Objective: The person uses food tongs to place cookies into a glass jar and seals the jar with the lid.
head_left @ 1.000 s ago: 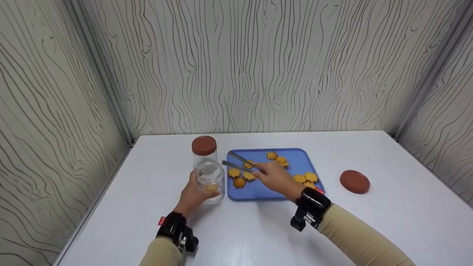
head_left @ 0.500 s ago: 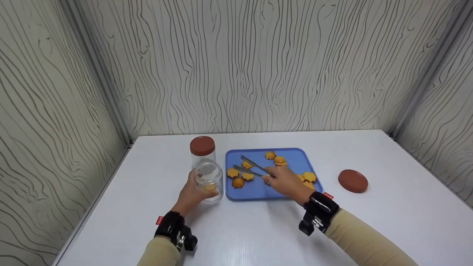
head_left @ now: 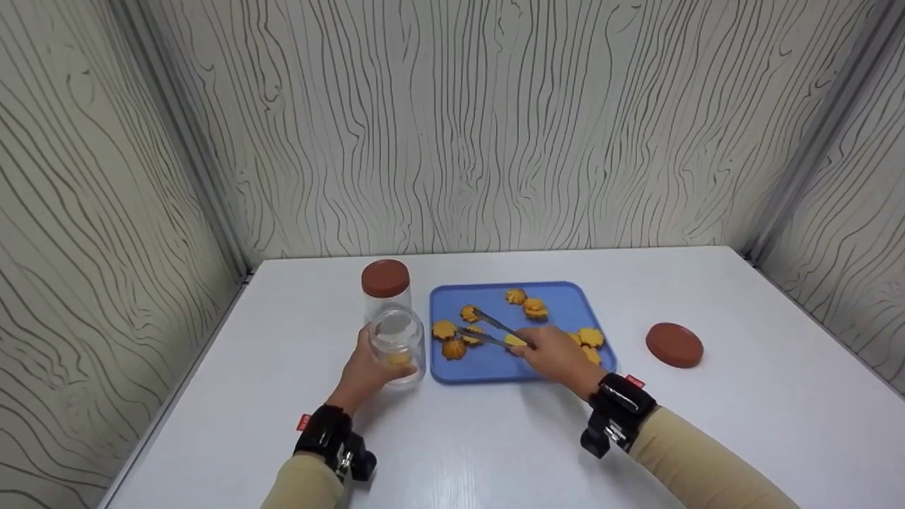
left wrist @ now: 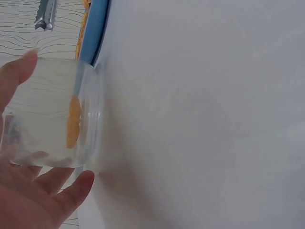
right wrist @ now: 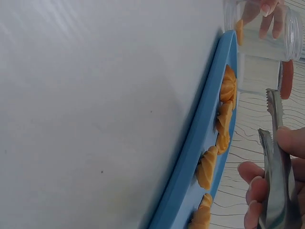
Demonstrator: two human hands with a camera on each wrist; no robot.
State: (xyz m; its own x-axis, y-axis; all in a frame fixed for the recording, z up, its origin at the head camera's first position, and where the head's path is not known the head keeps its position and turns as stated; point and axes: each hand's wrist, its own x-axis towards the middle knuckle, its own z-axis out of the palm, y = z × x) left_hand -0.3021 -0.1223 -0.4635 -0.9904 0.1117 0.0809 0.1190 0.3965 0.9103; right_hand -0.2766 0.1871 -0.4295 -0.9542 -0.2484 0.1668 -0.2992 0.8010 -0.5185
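On the white surface (head_left: 495, 438), furthest left, the left hand (head_left: 368, 373) wraps its fingers around an open clear jar (head_left: 398, 344), gripping it from the near side. One orange cookie (head_left: 400, 359) lies at the bottom of this jar; the left wrist view shows it as a thin orange disc (left wrist: 73, 121) behind the clear wall. Just beyond the held jar stands a second jar (head_left: 385, 290) closed with a brown lid, the two nearly touching.

Right of the jars sits a blue tray (head_left: 488, 360), its left edge just beside the held jar. Flower-shaped orange cookies are scattered over it: a group on the left part (head_left: 444, 330), a pair near the far edge (head_left: 533, 307), more on the right part (head_left: 591, 336).

The right hand (head_left: 562, 357) hangs over the near right part of the tray, its fingers curled round metal tongs (head_left: 495, 331). The tongs point left and away, their tips parted and sitting among the left group of cookies.

Well to the right of the tray, a loose brown lid (head_left: 674, 345) lies flat on the surface.
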